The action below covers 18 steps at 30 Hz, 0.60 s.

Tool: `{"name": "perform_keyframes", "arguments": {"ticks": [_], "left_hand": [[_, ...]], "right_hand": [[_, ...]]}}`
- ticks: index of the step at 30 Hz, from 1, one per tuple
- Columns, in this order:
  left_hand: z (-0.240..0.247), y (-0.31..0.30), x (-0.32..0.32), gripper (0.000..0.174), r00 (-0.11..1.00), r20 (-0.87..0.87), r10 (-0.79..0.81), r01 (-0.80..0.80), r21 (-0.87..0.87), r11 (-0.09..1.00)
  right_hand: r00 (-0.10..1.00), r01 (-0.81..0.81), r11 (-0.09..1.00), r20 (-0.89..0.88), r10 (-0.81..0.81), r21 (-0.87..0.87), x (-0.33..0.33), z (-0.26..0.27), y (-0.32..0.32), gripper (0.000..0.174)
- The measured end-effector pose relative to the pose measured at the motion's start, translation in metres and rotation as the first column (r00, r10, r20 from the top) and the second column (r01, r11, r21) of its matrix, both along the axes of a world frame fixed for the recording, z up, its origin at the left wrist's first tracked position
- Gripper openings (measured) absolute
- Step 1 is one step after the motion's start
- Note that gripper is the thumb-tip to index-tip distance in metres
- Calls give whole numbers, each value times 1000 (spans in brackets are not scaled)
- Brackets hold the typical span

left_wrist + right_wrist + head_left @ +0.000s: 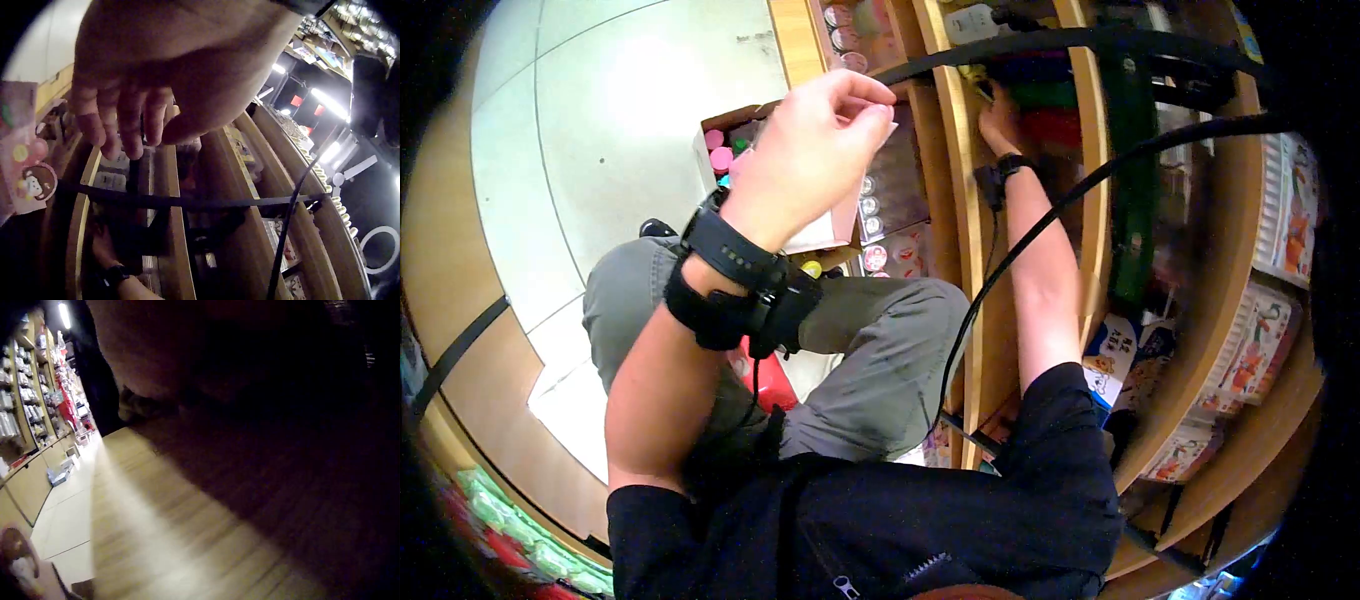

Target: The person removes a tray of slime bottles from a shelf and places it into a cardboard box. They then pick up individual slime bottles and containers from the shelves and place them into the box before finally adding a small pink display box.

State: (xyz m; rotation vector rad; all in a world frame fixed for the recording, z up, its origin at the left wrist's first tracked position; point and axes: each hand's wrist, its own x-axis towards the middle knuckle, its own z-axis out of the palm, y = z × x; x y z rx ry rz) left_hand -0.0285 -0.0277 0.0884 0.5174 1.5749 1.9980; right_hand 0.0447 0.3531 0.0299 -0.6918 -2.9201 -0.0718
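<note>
My left hand (825, 145) is raised over a carton, back of the hand up, fingers loosely bent and thumb near the index finger. In the left wrist view its fingers (128, 125) hang down in front of the shelves with nothing seen between them. My right hand (998, 120) reaches deep into a wooden shelf compartment, its fingertips by a small yellow item (973, 73). I cannot tell whether it holds anything. The right wrist view is mostly dark, with a wooden shelf board (162, 531) beneath the hand.
The carton (708, 175) holds pink-capped containers (721, 158). A pink package with a cartoon figure (31, 184) shows in the left wrist view. Black cables (1090, 180) cross before the shelves. Boxed goods (1250, 345) fill the right-hand shelves. Pale floor tiles (640, 110) lie left.
</note>
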Motion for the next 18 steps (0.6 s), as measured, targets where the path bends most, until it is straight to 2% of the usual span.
{"name": "perform_keyframes", "arguments": {"ticks": [1, 2, 3, 4, 6, 8, 10, 13, 15, 16, 17, 18], "left_hand": [[3, 3, -1, 24, 1000, -4, 0, 0, -26, 1000], [7, 2, 1, 21, 998, -51, -46, 42, -69, 997], [5, 5, 4, 21, 999, -25, -47, 46, -54, 997], [2, 9, 5, 20, 999, 3, -53, 53, -37, 998], [4, 10, 3, 20, 998, 19, -62, 63, -66, 996], [2, 15, 3, 20, 996, 37, -77, 80, -91, 993], [-4, 19, 2, 27, 998, 34, -54, 55, -34, 998], [-6, 22, 0, 26, 996, 45, -71, 73, -49, 996], [-9, 26, -2, 25, 996, 48, -70, 72, -56, 996], [-5, 26, -2, 25, 997, 30, -70, 72, -58, 996], [-2, 27, -1, 25, 995, 56, -84, 87, -62, 994], [0, 27, 0, 26, 992, 81, -98, 104, -66, 992]], "right_hand": [[1000, -2, 1000, -1, 2, -13, 0, -1, 10, 43], [999, -30, 995, -42, 26, -98, 0, -1, 21, 44], [995, -59, 982, -85, 44, -179, 1, -3, 34, 45], [996, -55, 981, -85, 40, -187, 4, -8, 52, 45], [999, 45, 997, 3, -45, 66, 8, -21, 79, 47], [998, 62, 997, 14, -63, 56, 10, -31, 90, 47], [996, 82, 995, 22, -83, 49, 8, -29, 86, 48], [995, 101, 993, 16, -102, 56, -1, -18, 65, 48], [976, 217, 976, -11, -217, -8, 2, -11, 24, 48], [982, 146, 987, -108, -153, -69, 9, -3, -3, 46], [980, 175, 977, -72, -184, -122, 10, 16, -38, 45], [996, 63, 991, -61, -70, -117, 27, -22, 5, 46]]}}
